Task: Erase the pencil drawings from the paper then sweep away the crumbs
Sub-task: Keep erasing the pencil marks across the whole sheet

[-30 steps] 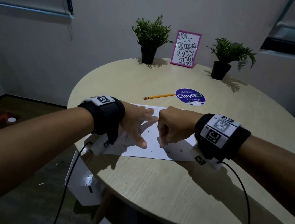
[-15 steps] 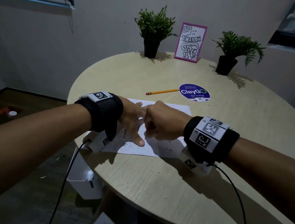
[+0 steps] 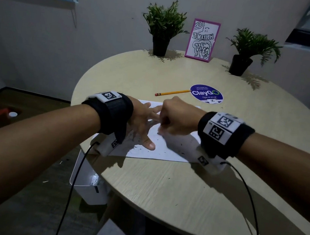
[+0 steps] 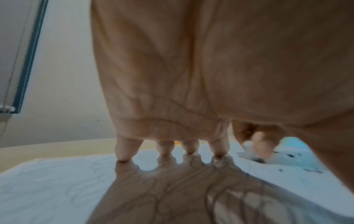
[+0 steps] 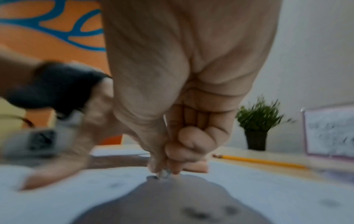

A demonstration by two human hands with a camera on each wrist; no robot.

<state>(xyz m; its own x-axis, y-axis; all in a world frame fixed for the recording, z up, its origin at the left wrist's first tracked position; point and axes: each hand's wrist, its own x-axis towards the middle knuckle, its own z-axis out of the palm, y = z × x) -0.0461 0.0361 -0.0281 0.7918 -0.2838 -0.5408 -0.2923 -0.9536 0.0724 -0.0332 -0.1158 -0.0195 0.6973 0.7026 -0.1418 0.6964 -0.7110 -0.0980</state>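
A white sheet of paper [image 3: 167, 150] lies on the round wooden table [image 3: 180, 189], sprinkled with dark eraser crumbs [image 3: 139, 141]. My left hand [image 3: 143, 123] lies flat on the sheet with its fingers spread, pinning it down; the left wrist view shows the fingertips [image 4: 122, 153] pressed on the paper [image 4: 47, 189]. My right hand [image 3: 175, 120] is curled just right of it, pinching a small eraser [image 5: 164, 174] whose tip touches the paper [image 5: 249, 189]. Most of the eraser is hidden inside the fingers.
A yellow pencil [image 3: 172, 93] lies beyond the paper, beside a round blue sticker [image 3: 206, 94]. Two potted plants [image 3: 163, 28] [image 3: 250, 51] and a pink-framed picture [image 3: 202, 40] stand at the table's far edge. A white bin [image 3: 91, 183] sits on the floor under the left edge.
My right hand has shifted left and away from me across the paper, rubbing with the eraser, and is now close to my left fingers. The left hand stays pressed flat.
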